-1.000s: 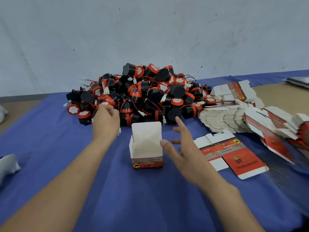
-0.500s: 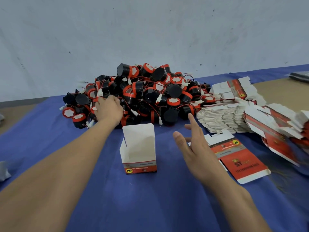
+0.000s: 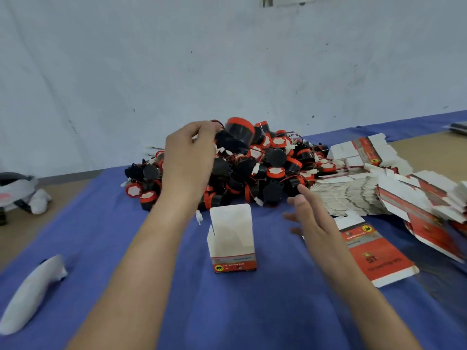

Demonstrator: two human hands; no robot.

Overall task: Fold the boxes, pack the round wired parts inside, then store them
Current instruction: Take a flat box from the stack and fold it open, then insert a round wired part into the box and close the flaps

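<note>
Standing open-topped at the centre of the blue desk (image 3: 252,319) is the folded box (image 3: 232,245). At three o'clock from it my right hand (image 3: 316,223) hovers, fingers spread, over a flat box blank (image 3: 374,253). At eleven o'clock my left hand (image 3: 188,160) pinches a round wired part (image 3: 236,137), probably by its wire, above the pile of parts (image 3: 273,173).

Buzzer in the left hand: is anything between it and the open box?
Nothing visible. The buzzer is held above the pile, and the box stands open-topped in front, with the right hand off to its side.
</note>
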